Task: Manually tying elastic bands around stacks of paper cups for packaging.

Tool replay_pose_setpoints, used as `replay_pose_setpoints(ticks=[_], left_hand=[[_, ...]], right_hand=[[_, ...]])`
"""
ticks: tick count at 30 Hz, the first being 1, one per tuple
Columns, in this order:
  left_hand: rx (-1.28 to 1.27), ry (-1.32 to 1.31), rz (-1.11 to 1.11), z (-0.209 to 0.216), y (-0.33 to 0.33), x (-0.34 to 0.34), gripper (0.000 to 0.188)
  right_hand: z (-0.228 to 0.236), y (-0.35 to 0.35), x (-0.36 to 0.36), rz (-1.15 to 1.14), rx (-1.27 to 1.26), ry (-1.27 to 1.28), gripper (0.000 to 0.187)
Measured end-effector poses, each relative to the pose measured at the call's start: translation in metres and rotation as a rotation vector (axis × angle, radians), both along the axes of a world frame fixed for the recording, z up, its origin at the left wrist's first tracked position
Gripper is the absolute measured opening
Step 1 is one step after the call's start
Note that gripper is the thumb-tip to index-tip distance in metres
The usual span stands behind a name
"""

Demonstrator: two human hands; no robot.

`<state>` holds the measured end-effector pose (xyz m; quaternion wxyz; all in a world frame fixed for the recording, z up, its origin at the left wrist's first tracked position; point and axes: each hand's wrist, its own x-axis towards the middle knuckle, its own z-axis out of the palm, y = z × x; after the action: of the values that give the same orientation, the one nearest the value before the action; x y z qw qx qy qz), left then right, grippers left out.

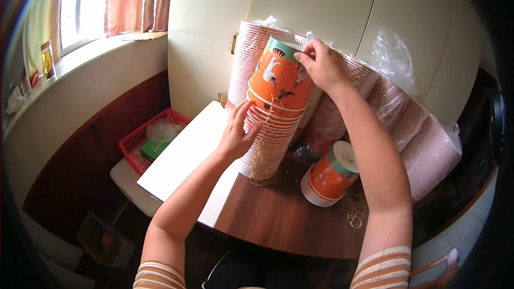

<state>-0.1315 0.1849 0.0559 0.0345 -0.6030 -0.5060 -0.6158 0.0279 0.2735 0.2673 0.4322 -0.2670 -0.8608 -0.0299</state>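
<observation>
A tall stack of upturned orange paper cups (278,88) with green bases and animal drawings stands in front of me. My right hand (324,67) pinches the green base edge of the top cup between thumb and fingers. Lower down, my left hand (238,131) rests against the stack's left side, its fingers and thumb apart. A chain of tan rubber bands (261,152) hangs down the front of the stack. Right of it, a short stack of the same cups (326,176) stands upside down beside a small heap of rubber bands (355,211).
Several long plastic-wrapped cup stacks (369,83) line the back of the table, with clear plastic (393,56) bunched above. The brown wooden tabletop (267,225) meets a white panel (184,152) at left. A red basket (134,144) holds a green box (154,150).
</observation>
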Motion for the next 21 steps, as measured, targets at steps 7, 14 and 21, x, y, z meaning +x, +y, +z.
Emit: replay_pose_setpoints(ticks=[7,14,21], left_hand=[[0.021,0.018,0.019,-0.001,-0.001,0.004,0.063],[0.006,0.022,0.045,-0.001,-0.003,0.006,0.063],[-0.012,0.022,0.027,-0.002,-0.006,0.010,0.064]], right_hand=[[-0.007,0.004,0.003,0.035,0.052,-0.005,0.024],[-0.013,-0.001,0.003,0.015,0.035,-0.025,0.025],[-0.023,0.001,0.004,0.056,0.082,0.001,0.026]])
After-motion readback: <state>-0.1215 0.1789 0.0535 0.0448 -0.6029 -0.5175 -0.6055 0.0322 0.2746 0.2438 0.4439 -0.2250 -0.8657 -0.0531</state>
